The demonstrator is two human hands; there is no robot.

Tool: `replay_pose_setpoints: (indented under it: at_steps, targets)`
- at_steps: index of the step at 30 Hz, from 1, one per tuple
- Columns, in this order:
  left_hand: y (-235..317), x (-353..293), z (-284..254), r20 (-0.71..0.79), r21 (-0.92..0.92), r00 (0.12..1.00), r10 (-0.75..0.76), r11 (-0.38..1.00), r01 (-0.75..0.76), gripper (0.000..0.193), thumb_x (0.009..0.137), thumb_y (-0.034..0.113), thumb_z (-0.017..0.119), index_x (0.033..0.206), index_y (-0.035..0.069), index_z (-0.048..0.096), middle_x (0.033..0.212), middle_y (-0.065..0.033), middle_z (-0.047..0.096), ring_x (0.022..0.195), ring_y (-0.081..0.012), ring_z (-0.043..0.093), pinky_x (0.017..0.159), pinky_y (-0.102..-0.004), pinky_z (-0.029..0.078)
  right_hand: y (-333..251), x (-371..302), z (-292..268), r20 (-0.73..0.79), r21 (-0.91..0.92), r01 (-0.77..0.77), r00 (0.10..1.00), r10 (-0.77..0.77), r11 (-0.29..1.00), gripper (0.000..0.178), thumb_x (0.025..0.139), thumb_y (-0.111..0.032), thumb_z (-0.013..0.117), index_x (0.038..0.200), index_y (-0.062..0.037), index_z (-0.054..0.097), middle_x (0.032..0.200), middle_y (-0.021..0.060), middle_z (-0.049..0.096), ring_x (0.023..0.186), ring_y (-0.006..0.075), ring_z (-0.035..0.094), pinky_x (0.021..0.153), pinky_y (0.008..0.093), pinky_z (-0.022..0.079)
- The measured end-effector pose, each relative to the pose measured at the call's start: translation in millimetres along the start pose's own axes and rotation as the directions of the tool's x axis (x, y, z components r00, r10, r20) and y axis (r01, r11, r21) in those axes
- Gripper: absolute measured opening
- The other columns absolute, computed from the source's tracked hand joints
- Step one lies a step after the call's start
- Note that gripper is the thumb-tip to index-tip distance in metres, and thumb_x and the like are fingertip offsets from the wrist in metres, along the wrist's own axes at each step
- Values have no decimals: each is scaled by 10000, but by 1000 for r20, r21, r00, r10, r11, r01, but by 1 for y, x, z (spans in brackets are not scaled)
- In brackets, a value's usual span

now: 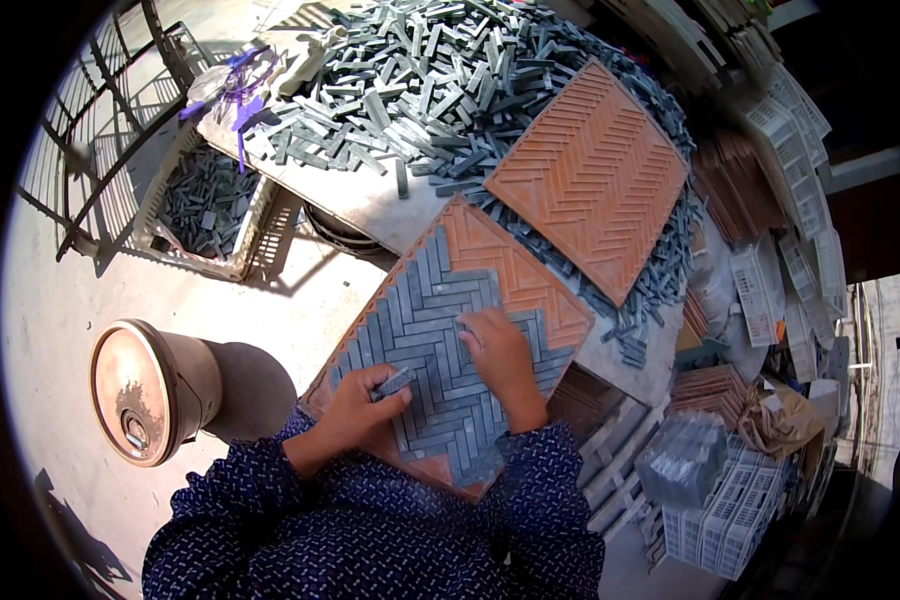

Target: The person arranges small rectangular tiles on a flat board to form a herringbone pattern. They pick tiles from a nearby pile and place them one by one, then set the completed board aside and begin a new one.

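Pale table (pixel 342 203), large heap of loose grey-green tile strips (pixel 435 85) over its far side. White slatted crates (pixel 758 290) stacked along the right, contents can't be made out. Front orange ribbed tray (pixel 548 292) directly before the person, far part over the table's near edge; most slots filled with grey strips in herringbone (pixel 425 340), bare orange at the far right side and at the near corner. Second orange tray (pixel 592 165) lies tilted on the heap, its slots bare. Cream crate (pixel 192 262) on the ground left of the table, slatted walls, loaded with loose grey pieces (pixel 208 200). Tan bucket (pixel 190 385) nearer on the left, stained round face up; inside not visible. White crate group (pixel 720 525) lower right, with a clear-wrapped bundle (pixel 682 458) on top; what's wrapped can't be read. Stacked orange trays (pixel 712 388) just behind the bundle, crumpled brown paper (pixel 785 418) beside them. Dark round container (pixel 345 238) partly hidden under the table edge, contents can't tell. Right hand (pixel 500 355) over the filled part of the front tray, fingertips down on the strips; can't tell if it pinches one. Left hand (pixel 368 408) above the tray's left side, grasping small grey pieces (pixel 394 383) between thumb and fingers; exact count unclear.
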State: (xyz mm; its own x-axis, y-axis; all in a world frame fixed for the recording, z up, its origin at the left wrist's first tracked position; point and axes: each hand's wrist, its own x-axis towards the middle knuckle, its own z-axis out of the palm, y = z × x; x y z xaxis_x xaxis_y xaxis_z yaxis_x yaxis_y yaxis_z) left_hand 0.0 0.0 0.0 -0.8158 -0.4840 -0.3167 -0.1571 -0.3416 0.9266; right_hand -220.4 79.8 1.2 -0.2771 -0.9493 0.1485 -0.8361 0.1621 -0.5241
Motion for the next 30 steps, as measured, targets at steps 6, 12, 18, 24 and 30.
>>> replay_pose_setpoints:
  at_steps: [6, 12, 18, 24, 30]
  targets:
    - [2, 1, 1, 13, -108, 1000, 3, 994, -2, 124, 882, 145, 638, 828, 39, 605, 759, 54, 557, 734, -33, 479, 650, -212, 383, -9, 3, 6, -88, 28, -66, 994, 68, 997, 190, 793, -56, 661, 980, -48, 626, 887, 114, 610, 796, 320, 615, 660, 385, 502]
    - [3, -2, 0, 19, -134, 1000, -14, 991, 16, 108, 881, 136, 638, 829, 46, 608, 765, 56, 559, 724, -30, 481, 641, -204, 383, -19, 3, 17, -69, 34, -281, 957, 283, 959, 202, 787, -54, 662, 981, -67, 607, 883, 109, 613, 790, 313, 616, 662, 398, 494]
    - [-6, -2, -2, 52, -106, 999, -10, 994, 15, 123, 882, 139, 633, 868, 18, 624, 790, 40, 581, 745, -39, 499, 663, -211, 405, -15, 3, 20, -96, 147, -321, 937, 336, 936, 162, 791, -57, 661, 946, -52, 614, 876, 110, 631, 790, 307, 622, 672, 386, 497]
    - [-2, -6, -7, 70, -75, 994, -89, 993, 95, 181, 881, 156, 623, 932, -16, 646, 787, 25, 587, 732, -52, 511, 649, -213, 417, -17, 12, 12, -166, 218, -196, 958, 234, 956, 105, 787, -55, 651, 878, -3, 655, 837, 146, 656, 774, 291, 636, 682, 362, 496]
    - [4, -9, -26, -10, -210, 978, -210, 956, 203, 137, 897, 169, 595, 847, 42, 602, 671, 42, 510, 549, -31, 436, 484, -189, 338, -31, 27, 30, -176, 163, -47, 981, 76, 986, 91, 795, -60, 648, 873, -13, 642, 851, 143, 641, 786, 317, 624, 689, 376, 495]
